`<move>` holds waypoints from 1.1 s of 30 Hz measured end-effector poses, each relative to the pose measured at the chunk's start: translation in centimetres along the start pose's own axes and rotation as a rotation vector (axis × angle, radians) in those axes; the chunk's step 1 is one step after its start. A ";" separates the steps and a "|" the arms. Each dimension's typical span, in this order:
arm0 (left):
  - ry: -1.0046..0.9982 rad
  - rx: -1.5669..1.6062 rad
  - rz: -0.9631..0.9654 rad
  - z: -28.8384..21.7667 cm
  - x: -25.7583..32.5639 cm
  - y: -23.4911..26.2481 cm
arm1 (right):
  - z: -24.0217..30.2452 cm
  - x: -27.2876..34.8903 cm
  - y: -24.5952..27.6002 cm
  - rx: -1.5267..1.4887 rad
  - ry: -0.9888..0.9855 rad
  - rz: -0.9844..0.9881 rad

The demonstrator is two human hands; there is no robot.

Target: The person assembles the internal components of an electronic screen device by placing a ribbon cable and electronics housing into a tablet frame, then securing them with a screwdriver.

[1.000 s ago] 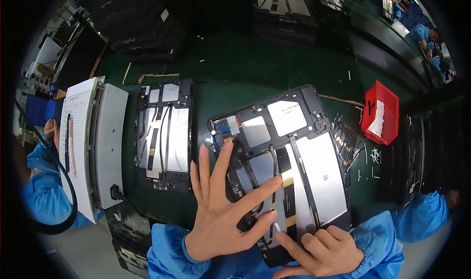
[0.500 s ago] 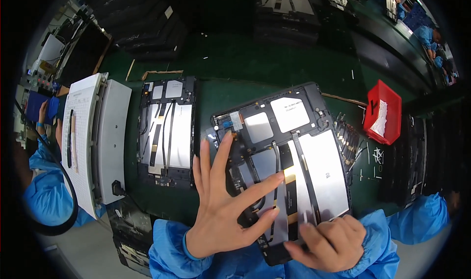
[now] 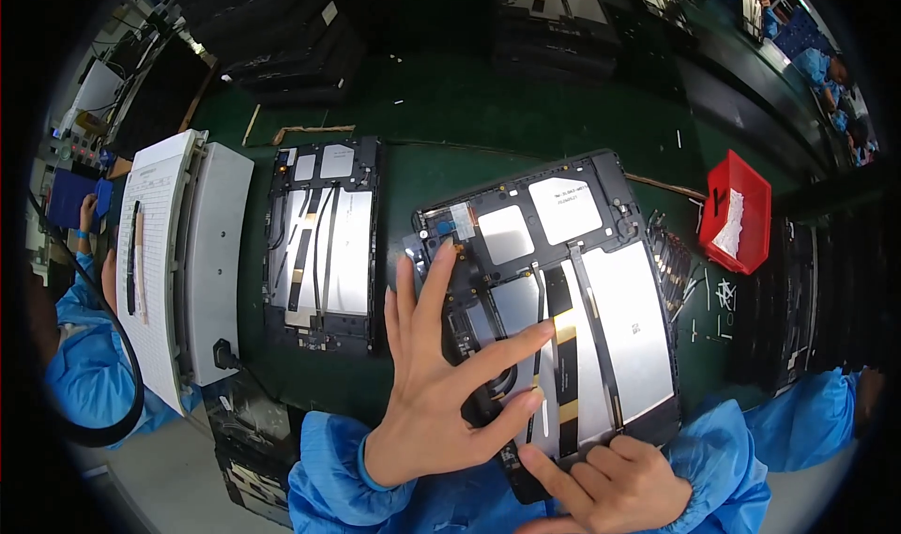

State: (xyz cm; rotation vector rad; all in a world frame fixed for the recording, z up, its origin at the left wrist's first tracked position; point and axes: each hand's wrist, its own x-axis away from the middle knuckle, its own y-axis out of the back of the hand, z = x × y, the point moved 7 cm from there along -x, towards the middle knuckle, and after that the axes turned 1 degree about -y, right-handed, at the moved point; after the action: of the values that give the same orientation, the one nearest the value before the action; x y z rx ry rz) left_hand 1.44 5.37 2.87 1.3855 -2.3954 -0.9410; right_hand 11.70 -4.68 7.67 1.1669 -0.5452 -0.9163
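Note:
A tablet with its back cover off [image 3: 627, 332] lies tilted before me, showing silver battery panels, dark flat cables and a black frame. My left hand [image 3: 436, 393] rests spread across its left side. Two fingertips reach the upper-left corner by a small blue part; the index finger touches a gold-and-black ribbon cable [image 3: 567, 374]. At the lower edge, my right hand [image 3: 610, 487] has its index finger stretched left onto the frame near the bottom corner. Its other fingers are curled, the thumb apart below; nothing shows in it, though the palm is hidden.
Left of it lies a second opened tablet [image 3: 324, 243]. Beyond that are a white box [image 3: 218, 262] and a paper sheet [image 3: 160, 346] with two pens. A red bin [image 3: 740, 215], loose cables [image 3: 668, 267] and white scraps sit right. Dark stacks [image 3: 258, 37] stand behind; people work at both sides.
My right hand has shifted slightly down, its index finger now stretched left along the tablet's lower edge. My left hand keeps its spread pose. The whole scene has shifted slightly in view.

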 end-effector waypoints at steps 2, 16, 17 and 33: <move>0.002 0.006 -0.002 -0.1 0.0 -0.1 | 0.2 0.4 -0.2 -0.052 0.004 0.016; 0.088 -0.034 -0.189 -2.9 8.9 -1.9 | -10.8 6.0 0.5 -0.608 -0.768 -0.453; 0.071 -0.043 -0.196 -3.5 8.9 -2.2 | -10.9 6.3 0.7 -0.606 -0.758 -0.473; 0.170 1.093 -0.086 2.6 -24.2 3.7 | -14.8 14.2 5.1 -0.745 -0.856 -1.073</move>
State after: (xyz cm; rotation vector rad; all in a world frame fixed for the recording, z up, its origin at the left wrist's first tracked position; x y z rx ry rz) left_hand 10.55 28.02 6.18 1.7333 -2.7867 0.6182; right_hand 32.57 -8.07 6.34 0.2448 -0.1369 -2.3407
